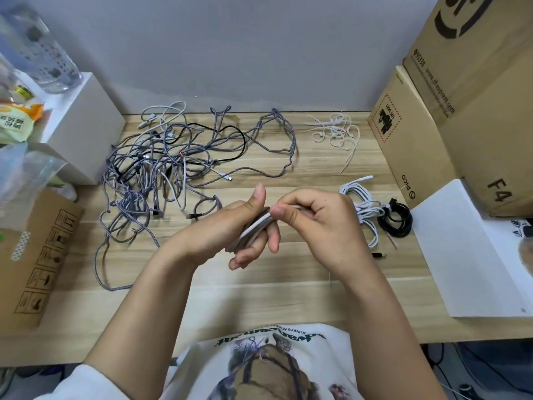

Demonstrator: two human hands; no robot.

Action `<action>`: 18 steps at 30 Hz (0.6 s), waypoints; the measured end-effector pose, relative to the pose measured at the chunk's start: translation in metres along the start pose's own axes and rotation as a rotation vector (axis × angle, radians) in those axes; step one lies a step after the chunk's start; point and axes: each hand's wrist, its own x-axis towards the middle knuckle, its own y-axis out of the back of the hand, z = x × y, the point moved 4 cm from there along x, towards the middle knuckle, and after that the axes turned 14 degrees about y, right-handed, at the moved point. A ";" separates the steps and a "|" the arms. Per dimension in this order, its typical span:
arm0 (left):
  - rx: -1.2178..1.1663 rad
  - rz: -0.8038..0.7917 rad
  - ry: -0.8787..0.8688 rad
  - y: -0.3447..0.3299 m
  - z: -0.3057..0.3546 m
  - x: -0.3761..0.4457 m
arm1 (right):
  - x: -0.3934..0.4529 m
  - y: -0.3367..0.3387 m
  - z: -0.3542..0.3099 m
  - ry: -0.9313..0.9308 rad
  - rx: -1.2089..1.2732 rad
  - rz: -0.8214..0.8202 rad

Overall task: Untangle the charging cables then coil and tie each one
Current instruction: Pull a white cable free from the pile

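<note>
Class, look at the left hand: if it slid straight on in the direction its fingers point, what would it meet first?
The left hand points rightward, so it would almost at once meet the right hand, which pinches the same white cable.

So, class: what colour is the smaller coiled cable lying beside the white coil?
Black, beside the white coil; seen in the head view.

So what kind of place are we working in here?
Probably a home or small-office desk used for sorting: a wooden desk against a plain wall, shipping cartons stacked at the side, snack packets on a white box.
</note>
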 end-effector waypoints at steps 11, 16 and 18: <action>-0.588 -0.583 -0.334 -0.005 0.021 -0.004 | -0.001 -0.015 0.014 -0.167 0.518 0.098; -0.686 -0.674 -0.430 -0.011 0.025 -0.004 | -0.005 -0.031 0.014 -0.241 0.530 0.018; -0.697 -0.676 -0.460 -0.014 0.027 -0.003 | -0.003 -0.032 0.016 -0.181 0.436 0.042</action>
